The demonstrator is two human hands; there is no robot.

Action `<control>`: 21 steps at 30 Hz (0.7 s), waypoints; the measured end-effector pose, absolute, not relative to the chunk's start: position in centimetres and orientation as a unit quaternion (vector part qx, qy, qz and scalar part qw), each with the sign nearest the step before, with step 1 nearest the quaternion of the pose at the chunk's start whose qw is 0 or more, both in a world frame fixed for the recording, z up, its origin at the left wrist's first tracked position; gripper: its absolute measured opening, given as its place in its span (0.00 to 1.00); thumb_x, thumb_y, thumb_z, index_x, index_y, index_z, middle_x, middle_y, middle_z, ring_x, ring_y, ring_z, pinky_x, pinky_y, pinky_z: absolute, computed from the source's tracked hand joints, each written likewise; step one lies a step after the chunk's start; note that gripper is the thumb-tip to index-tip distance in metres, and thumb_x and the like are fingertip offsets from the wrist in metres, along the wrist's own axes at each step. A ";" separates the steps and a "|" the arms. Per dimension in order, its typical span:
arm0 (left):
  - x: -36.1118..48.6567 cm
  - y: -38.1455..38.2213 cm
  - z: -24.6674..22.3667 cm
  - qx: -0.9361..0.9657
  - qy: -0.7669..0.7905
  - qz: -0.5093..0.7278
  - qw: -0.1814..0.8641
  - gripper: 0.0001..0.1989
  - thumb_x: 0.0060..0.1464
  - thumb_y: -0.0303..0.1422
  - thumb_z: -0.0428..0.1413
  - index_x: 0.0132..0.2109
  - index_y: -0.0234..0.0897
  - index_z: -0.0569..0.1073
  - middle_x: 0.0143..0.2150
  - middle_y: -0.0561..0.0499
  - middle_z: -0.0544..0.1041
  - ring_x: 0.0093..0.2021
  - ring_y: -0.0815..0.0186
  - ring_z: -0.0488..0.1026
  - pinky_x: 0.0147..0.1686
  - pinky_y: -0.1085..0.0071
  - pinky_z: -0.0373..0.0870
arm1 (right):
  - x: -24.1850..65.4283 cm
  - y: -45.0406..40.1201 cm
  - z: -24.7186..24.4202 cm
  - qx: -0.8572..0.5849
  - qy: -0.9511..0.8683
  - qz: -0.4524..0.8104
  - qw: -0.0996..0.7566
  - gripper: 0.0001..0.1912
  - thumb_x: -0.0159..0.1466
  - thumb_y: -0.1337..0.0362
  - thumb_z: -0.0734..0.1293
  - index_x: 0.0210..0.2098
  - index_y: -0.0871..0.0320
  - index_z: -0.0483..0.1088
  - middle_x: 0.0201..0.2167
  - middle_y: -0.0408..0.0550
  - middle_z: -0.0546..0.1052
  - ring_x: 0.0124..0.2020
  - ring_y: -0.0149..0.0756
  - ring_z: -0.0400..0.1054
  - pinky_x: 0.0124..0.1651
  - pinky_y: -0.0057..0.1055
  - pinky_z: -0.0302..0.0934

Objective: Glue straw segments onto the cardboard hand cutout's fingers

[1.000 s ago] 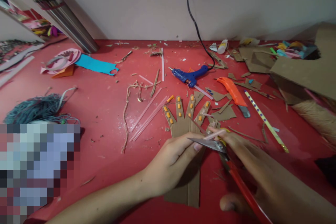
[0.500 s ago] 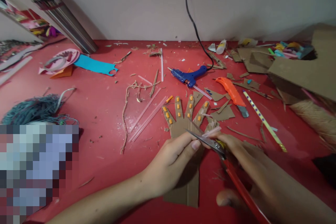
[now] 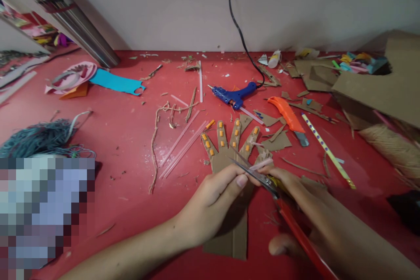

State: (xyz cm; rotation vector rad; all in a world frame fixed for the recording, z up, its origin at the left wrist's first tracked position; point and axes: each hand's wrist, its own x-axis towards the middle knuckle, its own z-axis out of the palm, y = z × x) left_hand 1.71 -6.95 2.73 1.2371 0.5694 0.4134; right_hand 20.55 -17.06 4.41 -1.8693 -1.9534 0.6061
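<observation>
A brown cardboard hand cutout (image 3: 226, 157) lies on the red table, with small orange tube pieces on its fingers. Above its palm, my left hand (image 3: 213, 205) is pinched closed near the scissor blades; what it holds is hidden or too small to name. My right hand (image 3: 318, 210) grips the red-handled scissors (image 3: 295, 227), its thumb apart from the other fingers. The blades are spread and point to the upper left. A short pale translucent piece (image 3: 261, 164) shows beside the blades, between the two hands.
Beyond the cutout are a blue glue gun (image 3: 234, 95) with a black cord, an orange cutter (image 3: 287, 116) and a dotted strip (image 3: 328, 151). Twine (image 3: 154, 140) and clear sticks (image 3: 183, 151) lie left of it. Cardboard (image 3: 367, 92) stands at right, yarn (image 3: 39, 138) at left.
The whole view has shifted slightly, so most things appear a little further left. Both hands and the scissors keep nearly the same pose.
</observation>
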 end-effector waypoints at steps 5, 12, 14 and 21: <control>1.7 -7.0 2.8 0.569 0.268 0.194 0.753 0.16 0.70 0.41 0.48 0.46 0.35 0.76 0.48 0.46 0.79 0.52 0.63 0.74 0.59 0.65 0.67 | 20.3 -16.6 4.9 -0.663 -0.691 0.211 0.197 0.34 0.59 0.46 0.70 0.59 0.58 0.69 0.36 0.53 0.82 0.30 0.43 0.77 0.30 0.34 0.72; 1.7 -7.1 2.4 0.563 0.280 0.187 0.755 0.19 0.69 0.45 0.49 0.46 0.34 0.75 0.27 0.57 0.63 0.27 0.71 0.58 0.31 0.73 0.61 | 20.7 -17.7 2.3 -0.682 -0.651 0.241 0.231 0.37 0.57 0.46 0.73 0.61 0.55 0.68 0.27 0.45 0.79 0.25 0.39 0.74 0.27 0.31 0.68; 1.7 -7.0 2.2 0.565 0.276 0.190 0.754 0.18 0.70 0.44 0.48 0.47 0.35 0.75 0.26 0.57 0.63 0.27 0.71 0.59 0.31 0.73 0.61 | 21.0 -18.0 1.6 -0.688 -0.632 0.261 0.242 0.38 0.57 0.44 0.73 0.61 0.54 0.67 0.28 0.45 0.80 0.27 0.40 0.75 0.29 0.31 0.69; 1.6 -6.6 2.2 0.546 0.327 0.196 0.746 0.17 0.67 0.46 0.50 0.44 0.38 0.76 0.26 0.57 0.61 0.26 0.70 0.58 0.28 0.74 0.57 | 21.5 -17.3 1.8 -0.683 -0.583 0.327 0.294 0.37 0.64 0.42 0.65 0.66 0.55 0.63 0.30 0.49 0.79 0.26 0.39 0.73 0.31 0.34 0.71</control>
